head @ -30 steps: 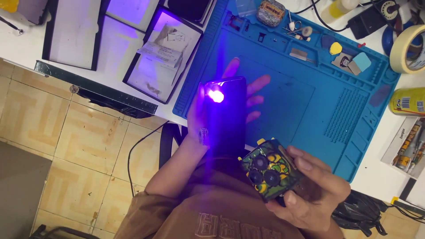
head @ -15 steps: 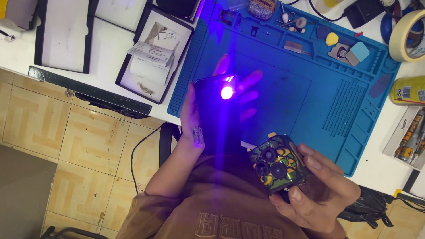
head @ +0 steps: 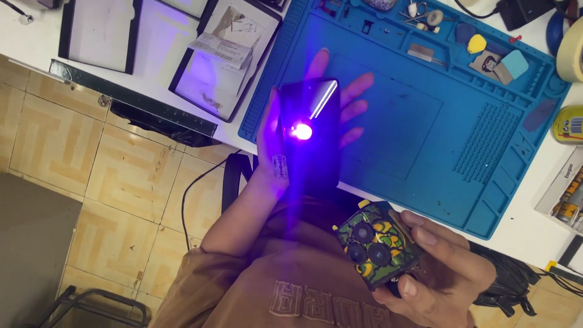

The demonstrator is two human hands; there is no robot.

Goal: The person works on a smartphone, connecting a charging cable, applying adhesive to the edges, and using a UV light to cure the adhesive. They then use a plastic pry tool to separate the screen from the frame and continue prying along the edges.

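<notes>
My left hand (head: 276, 143) holds a dark flat phone (head: 313, 136) upright over the near edge of the blue work mat (head: 425, 121). A bright violet glare shines from a spot on the phone's face. My right hand (head: 440, 276) grips a small square camera module (head: 376, 246) with a green and yellow patterned surface and three dark round lenses. It is held low at my chest, below and to the right of the phone. The two objects are apart.
Small tools, picks and parts (head: 486, 51) lie in the mat's far trays. Black-framed panels and a folded paper (head: 221, 45) rest on the white table at left. A tape roll (head: 571, 45) and a yellow can (head: 568, 124) sit at the right. Tiled floor lies below.
My left hand has lifted the phone farther over the mat and tilted it, and the violet glare has shifted on its face. My right hand with the module has stayed low.
</notes>
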